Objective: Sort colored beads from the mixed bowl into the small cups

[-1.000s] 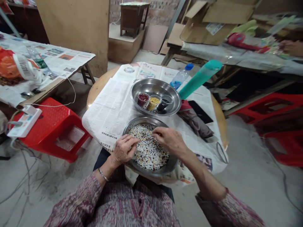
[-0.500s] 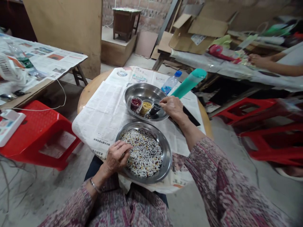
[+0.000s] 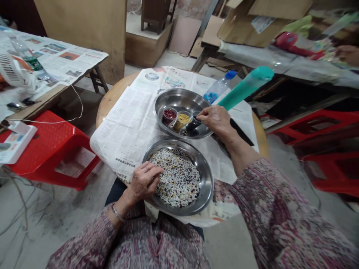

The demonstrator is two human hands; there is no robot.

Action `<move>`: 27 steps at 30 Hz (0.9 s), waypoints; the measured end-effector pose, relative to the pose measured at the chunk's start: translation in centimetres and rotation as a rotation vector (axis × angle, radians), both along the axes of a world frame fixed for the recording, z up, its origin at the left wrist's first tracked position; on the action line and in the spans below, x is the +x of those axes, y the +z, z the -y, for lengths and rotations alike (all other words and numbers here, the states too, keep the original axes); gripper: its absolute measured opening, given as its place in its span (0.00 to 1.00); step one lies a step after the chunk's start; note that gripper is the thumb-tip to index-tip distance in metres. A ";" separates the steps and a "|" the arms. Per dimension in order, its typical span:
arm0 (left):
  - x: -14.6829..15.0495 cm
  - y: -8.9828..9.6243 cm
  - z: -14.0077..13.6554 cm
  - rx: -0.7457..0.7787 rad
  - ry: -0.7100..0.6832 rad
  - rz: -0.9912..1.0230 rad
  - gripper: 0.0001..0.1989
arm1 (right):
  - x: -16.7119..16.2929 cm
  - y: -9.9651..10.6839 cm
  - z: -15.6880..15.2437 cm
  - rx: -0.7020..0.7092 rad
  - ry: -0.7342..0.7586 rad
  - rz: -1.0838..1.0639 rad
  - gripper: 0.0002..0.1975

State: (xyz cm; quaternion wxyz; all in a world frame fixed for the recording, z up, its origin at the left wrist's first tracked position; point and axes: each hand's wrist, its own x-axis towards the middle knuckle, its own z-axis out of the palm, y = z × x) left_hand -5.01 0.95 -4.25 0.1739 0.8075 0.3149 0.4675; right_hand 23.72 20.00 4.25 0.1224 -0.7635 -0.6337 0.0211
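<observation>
A round steel plate (image 3: 206, 194) in front of me holds a mix of tiny white, black, yellow and dark red grains or beads (image 3: 176, 179). My left hand (image 3: 144, 182) rests at its left rim, fingers bent and drawn together over the mix. Behind it stands a second steel plate (image 3: 179, 98) with three small clear cups: one of dark red pieces (image 3: 169, 114), one of yellow pieces (image 3: 183, 119), and a tilted one of black pieces (image 3: 193, 124). Over the black cup, my right hand (image 3: 217, 119) has its fingertips pinched; anything between them is too small to see.
Newspaper (image 3: 120, 119) covers the round table. A blue-capped bottle (image 3: 220, 87), a green tube (image 3: 246, 86) and a dark flat object (image 3: 241, 132) lie right of the far plate. Red stools (image 3: 53, 149) flank the table. Another person's hand (image 3: 347, 54) shows at far right.
The view has shifted, so the table sits slightly further right and higher in the picture. Both hands keep nearly the same places over the plates.
</observation>
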 end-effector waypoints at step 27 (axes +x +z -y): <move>0.1 -0.3 0.1 -0.036 0.026 -0.005 0.11 | -9.2 -6.1 16.7 0.051 0.534 -0.100 0.12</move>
